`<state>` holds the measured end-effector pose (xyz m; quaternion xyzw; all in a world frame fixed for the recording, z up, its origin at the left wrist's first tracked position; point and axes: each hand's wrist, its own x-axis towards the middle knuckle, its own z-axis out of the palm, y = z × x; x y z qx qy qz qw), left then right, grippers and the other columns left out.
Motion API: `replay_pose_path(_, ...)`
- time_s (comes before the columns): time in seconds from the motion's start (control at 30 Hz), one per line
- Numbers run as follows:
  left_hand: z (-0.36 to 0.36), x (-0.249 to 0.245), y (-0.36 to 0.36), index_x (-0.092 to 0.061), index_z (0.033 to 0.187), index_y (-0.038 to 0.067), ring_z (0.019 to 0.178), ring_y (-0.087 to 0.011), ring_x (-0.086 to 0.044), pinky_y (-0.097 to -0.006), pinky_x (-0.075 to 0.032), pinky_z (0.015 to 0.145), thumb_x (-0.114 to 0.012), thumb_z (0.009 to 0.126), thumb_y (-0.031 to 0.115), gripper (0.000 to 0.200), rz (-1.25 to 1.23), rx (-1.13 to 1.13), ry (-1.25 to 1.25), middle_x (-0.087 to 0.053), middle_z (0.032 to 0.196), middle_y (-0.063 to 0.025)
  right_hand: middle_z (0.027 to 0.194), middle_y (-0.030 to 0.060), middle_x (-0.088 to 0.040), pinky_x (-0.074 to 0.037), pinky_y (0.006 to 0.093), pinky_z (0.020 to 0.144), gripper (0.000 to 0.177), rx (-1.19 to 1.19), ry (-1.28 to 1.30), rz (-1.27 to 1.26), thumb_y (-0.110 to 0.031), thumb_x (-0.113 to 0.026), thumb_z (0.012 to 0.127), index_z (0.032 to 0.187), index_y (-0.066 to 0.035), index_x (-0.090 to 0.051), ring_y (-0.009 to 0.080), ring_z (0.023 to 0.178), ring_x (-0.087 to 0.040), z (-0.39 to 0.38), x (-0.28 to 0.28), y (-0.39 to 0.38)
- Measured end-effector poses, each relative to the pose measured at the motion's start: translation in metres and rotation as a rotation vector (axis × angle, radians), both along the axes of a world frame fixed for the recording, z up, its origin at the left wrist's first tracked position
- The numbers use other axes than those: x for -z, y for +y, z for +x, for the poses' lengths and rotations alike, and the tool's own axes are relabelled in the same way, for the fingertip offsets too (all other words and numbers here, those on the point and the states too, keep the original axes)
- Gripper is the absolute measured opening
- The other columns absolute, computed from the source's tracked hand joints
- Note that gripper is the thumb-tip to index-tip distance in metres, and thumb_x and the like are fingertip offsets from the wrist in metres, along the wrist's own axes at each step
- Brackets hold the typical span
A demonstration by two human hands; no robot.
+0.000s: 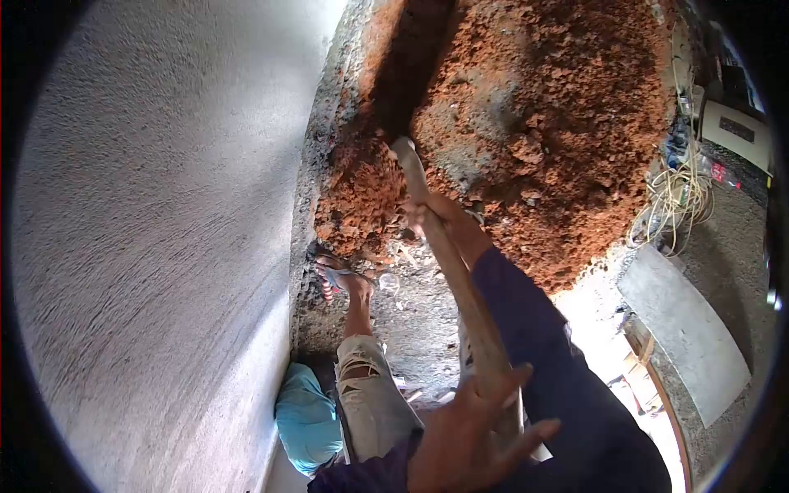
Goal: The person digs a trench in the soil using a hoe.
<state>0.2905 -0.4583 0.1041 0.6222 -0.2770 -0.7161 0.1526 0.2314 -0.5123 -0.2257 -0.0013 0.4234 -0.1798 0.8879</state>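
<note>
Head view: wooden handle [464, 296] is clasped tight by the right hand [440, 218] close to the red soil [559, 107], while the left hand [472, 435] is laid, fingers splayed, on its near end, the long axis running from those fingers toward the soil.

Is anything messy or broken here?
Yes. The jeans are torn at the knee, and pale cables lie in a loose tangle on the ground beside the soil heap.
</note>
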Motion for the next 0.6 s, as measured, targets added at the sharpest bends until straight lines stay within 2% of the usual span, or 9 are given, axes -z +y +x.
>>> replay_pose_path(0.03, -0.010, -0.009, 0.001, -0.053, 0.124, 0.009, 0.078, -0.0311, -0.064, -0.0417, -0.051, 0.062, -0.067, 0.082, 0.033, 0.050, -0.009, 0.003, 0.006, -0.060, 0.096, -0.0218, 0.058, 0.0015, -0.047, -0.048, 0.0271, 0.052, 0.025, 0.017, 0.111, -0.122, -0.009, -0.048, 0.092, 0.068, -0.007, -0.049, 0.0103, 0.053, -0.050, -0.016, -0.017, 0.007)
replay_pose_path(0.07, -0.019, -0.018, 0.010, -0.054, 0.123, 0.010, 0.078, -0.0308, -0.064, -0.0406, -0.052, 0.063, -0.065, 0.083, 0.034, 0.047, -0.119, 0.244, 0.009, -0.060, 0.097, -0.0211, 0.057, 0.0009, -0.047, -0.048, 0.0268, 0.051, 0.025, 0.025, 0.236, -0.240, -0.010, -0.049, 0.092, 0.067, -0.008, -0.048, 0.0097, 0.052, -0.050, -0.033, -0.033, 0.013)
replay_pose_path(0.13, -0.036, -0.040, 0.013, -0.054, 0.122, 0.009, 0.080, -0.0323, -0.063, -0.0419, -0.051, 0.065, -0.065, 0.082, 0.034, 0.048, -0.109, 0.352, 0.151, -0.060, 0.098, -0.0214, 0.054, -0.0006, -0.043, -0.046, 0.0267, 0.047, 0.023, 0.246, -0.333, 0.443, -0.009, -0.049, 0.091, 0.068, -0.009, -0.049, 0.0098, 0.049, -0.048, -0.090, 0.009, 0.050)
replay_pose_path(0.27, -0.031, -0.080, 0.030, -0.053, 0.121, 0.007, 0.084, -0.0352, -0.061, -0.0446, -0.049, 0.069, -0.065, 0.080, 0.035, 0.051, -0.041, 0.505, 0.391, -0.059, 0.098, -0.0219, 0.055, -0.0005, -0.042, -0.045, 0.0279, 0.046, 0.016, 0.426, -0.184, 0.547, -0.007, -0.051, 0.089, 0.073, -0.005, -0.051, 0.0097, 0.048, -0.046, -0.176, -0.060, 0.087)
replay_pose_path(0.37, 0.018, -0.093, 0.042, -0.052, 0.120, 0.005, 0.086, -0.0373, -0.059, -0.0467, -0.047, 0.072, -0.065, 0.078, 0.036, 0.053, -0.080, 0.517, 0.406, -0.059, 0.098, -0.0223, 0.058, 0.0000, -0.043, -0.044, 0.0266, 0.047, 0.007, 0.541, 0.013, 0.395, -0.006, -0.053, 0.087, 0.083, 0.000, -0.054, 0.0097, 0.050, -0.046, -0.188, -0.134, 0.107)
replay_pose_path(0.43, 0.059, -0.087, 0.050, -0.052, 0.119, 0.004, 0.088, -0.0388, -0.058, -0.0480, -0.046, 0.074, -0.065, 0.077, 0.037, 0.055, -0.105, 0.521, 0.247, -0.058, 0.098, -0.0226, 0.058, 0.0002, -0.042, -0.044, 0.0262, 0.049, 0.007, 0.830, 0.507, 0.293, -0.006, -0.056, 0.085, 0.086, 0.000, -0.053, 0.0103, 0.051, -0.045, -0.173, -0.148, 0.124)
replay_pose_path(0.5, 0.094, -0.054, 0.062, -0.045, 0.127, 0.000, 0.085, -0.0351, -0.060, -0.0447, -0.047, 0.071, -0.066, 0.079, 0.034, 0.063, -0.115, 0.688, -0.101, -0.060, 0.095, -0.0203, 0.059, -0.0003, -0.045, -0.043, 0.0251, 0.050, 0.009, 0.858, 0.759, 0.229, -0.011, -0.059, 0.083, 0.083, -0.003, -0.054, 0.0119, 0.053, -0.047, -0.139, -0.171, 0.127)
replay_pose_path(0.57, 0.119, 0.017, 0.103, -0.043, 0.133, -0.001, 0.064, -0.0277, -0.061, -0.0402, -0.047, 0.055, -0.068, 0.077, 0.028, 0.067, -0.390, 0.875, -0.536, -0.062, 0.078, -0.0111, 0.063, 0.0004, -0.046, -0.044, 0.0257, 0.053, 0.009, 0.941, 0.881, 0.246, -0.011, -0.060, 0.083, 0.083, -0.004, -0.054, 0.0118, 0.057, -0.048, -0.119, -0.157, 0.153)
replay_pose_path(0.6, 0.131, 0.076, 0.129, -0.050, 0.125, 0.002, 0.056, -0.0279, -0.059, -0.0412, -0.045, 0.050, -0.067, 0.076, 0.027, 0.057, -0.459, 0.921, -0.649, -0.060, 0.070, -0.0104, 0.068, 0.0017, -0.049, -0.047, 0.0282, 0.058, 0.009, 0.969, 0.950, 0.191, -0.012, -0.061, 0.081, 0.083, -0.005, -0.055, 0.0138, 0.062, -0.051, -0.108, -0.143, 0.171)
